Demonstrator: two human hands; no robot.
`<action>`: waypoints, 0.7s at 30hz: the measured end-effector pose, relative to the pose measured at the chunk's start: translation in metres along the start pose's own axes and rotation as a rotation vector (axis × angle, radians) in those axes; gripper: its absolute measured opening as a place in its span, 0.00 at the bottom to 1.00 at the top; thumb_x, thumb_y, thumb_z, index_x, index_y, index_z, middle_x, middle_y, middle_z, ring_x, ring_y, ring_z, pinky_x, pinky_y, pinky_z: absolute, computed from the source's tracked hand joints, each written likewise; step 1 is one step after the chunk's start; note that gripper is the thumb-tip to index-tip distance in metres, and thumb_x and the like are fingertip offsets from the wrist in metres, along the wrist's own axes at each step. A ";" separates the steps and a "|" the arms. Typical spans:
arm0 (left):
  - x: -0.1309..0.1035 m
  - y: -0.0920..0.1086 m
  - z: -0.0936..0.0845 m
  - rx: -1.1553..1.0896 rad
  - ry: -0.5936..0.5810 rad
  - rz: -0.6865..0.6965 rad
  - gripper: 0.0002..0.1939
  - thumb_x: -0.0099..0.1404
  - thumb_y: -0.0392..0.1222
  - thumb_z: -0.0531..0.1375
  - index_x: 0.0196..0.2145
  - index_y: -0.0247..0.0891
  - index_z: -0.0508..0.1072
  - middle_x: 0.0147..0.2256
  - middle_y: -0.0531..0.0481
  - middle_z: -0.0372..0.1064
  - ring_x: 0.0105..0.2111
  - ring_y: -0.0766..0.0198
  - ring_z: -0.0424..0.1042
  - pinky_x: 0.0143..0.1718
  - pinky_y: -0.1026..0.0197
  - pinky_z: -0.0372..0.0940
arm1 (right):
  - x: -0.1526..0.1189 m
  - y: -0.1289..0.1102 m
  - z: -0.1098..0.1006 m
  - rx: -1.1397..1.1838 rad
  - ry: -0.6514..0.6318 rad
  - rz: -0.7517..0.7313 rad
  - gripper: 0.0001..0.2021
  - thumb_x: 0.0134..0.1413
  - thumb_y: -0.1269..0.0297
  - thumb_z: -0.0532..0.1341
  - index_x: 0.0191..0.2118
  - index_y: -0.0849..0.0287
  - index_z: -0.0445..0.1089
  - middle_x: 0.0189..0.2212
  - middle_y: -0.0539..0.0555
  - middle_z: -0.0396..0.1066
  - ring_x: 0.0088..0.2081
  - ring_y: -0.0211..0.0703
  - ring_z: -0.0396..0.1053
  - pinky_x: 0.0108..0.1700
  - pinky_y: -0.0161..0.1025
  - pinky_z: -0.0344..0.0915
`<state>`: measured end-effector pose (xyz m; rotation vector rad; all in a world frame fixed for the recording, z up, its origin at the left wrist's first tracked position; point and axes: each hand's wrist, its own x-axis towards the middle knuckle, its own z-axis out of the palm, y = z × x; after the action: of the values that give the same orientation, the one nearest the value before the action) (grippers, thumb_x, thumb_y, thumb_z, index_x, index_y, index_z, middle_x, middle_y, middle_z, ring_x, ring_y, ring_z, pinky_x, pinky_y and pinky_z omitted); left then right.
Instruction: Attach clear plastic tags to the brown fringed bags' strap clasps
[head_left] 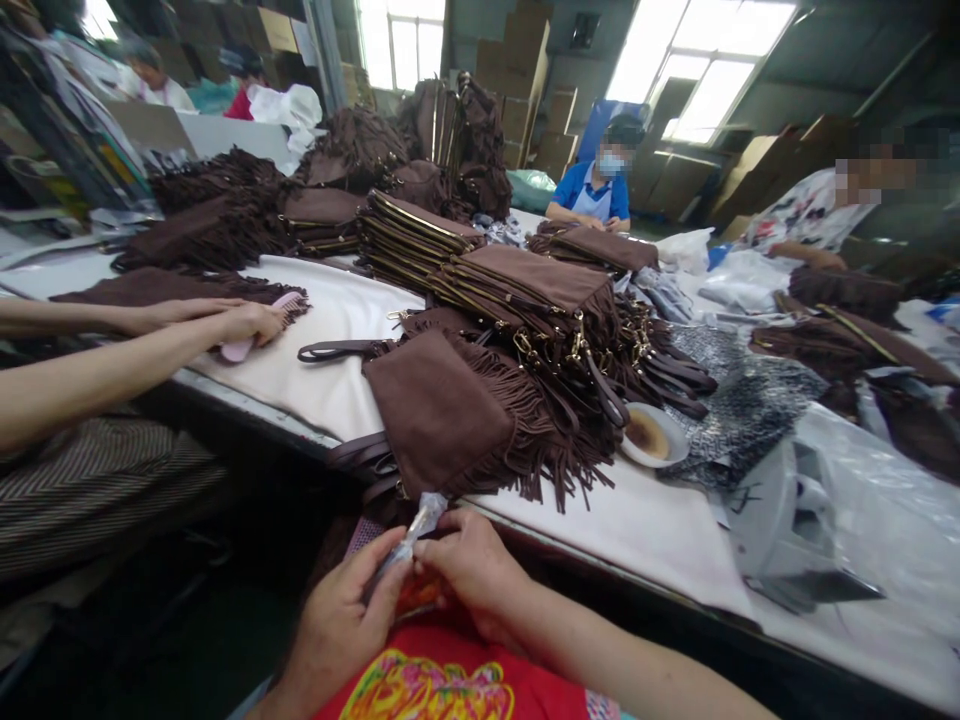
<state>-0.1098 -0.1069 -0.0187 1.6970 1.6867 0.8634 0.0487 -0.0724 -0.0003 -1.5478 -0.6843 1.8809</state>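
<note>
Close to my lap, at the table's front edge, my left hand point(349, 605) pinches a small piece wrapped in clear plastic point(427, 512); a metallic glint shows inside, but its kind is unclear. My right hand point(474, 562) has its fingertips closed on the same wrapping from the other side. Just beyond them lies a dark brown fringed pouch point(439, 405), its fringe spread to the right. Dark wrist straps point(367, 455) hang at its left side. Behind it, several similar pouches with gold zippers point(525, 285) are stacked, with clasps and straps dangling in front.
At left, another person's hands point(251, 325) work a pink brush point(240, 345) along brown fringe. A white bowl point(656, 437) with brownish contents stands right of the stack, near a grey-white dispenser point(795, 530). Coworkers sit across the table point(637, 515), among more pouches and plastic bags point(750, 280).
</note>
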 end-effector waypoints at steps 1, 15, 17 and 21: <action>-0.001 -0.001 0.000 -0.006 -0.005 -0.015 0.18 0.59 0.48 0.62 0.45 0.39 0.77 0.42 0.46 0.78 0.39 0.55 0.77 0.44 0.61 0.70 | 0.000 0.001 0.000 0.034 -0.031 0.037 0.16 0.41 0.68 0.64 0.40 0.63 0.66 0.20 0.49 0.69 0.16 0.33 0.60 0.18 0.31 0.57; 0.007 0.023 0.008 -0.775 -0.114 -0.603 0.34 0.44 0.59 0.71 0.42 0.32 0.73 0.19 0.55 0.67 0.12 0.74 0.55 0.14 0.69 0.51 | 0.016 0.014 -0.005 -0.179 -0.035 -0.336 0.08 0.42 0.70 0.61 0.31 0.59 0.61 0.21 0.46 0.67 0.23 0.35 0.64 0.25 0.31 0.58; 0.011 0.024 0.006 -0.943 -0.163 -0.636 0.29 0.46 0.53 0.72 0.42 0.33 0.73 0.22 0.55 0.68 0.13 0.76 0.55 0.13 0.70 0.51 | 0.018 0.017 -0.008 -0.328 0.038 -0.431 0.07 0.42 0.72 0.61 0.30 0.59 0.61 0.23 0.46 0.68 0.25 0.36 0.64 0.27 0.31 0.57; 0.022 0.028 -0.008 -1.332 -0.237 -0.828 0.11 0.60 0.37 0.65 0.40 0.32 0.70 0.27 0.54 0.65 0.14 0.81 0.54 0.15 0.75 0.52 | 0.015 0.017 -0.019 -0.337 0.151 -0.466 0.11 0.45 0.69 0.62 0.38 0.59 0.64 0.20 0.44 0.65 0.24 0.36 0.63 0.28 0.32 0.57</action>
<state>-0.0990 -0.0858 0.0095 0.1515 0.9877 0.9285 0.0628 -0.0728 -0.0266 -1.5413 -1.2192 1.3385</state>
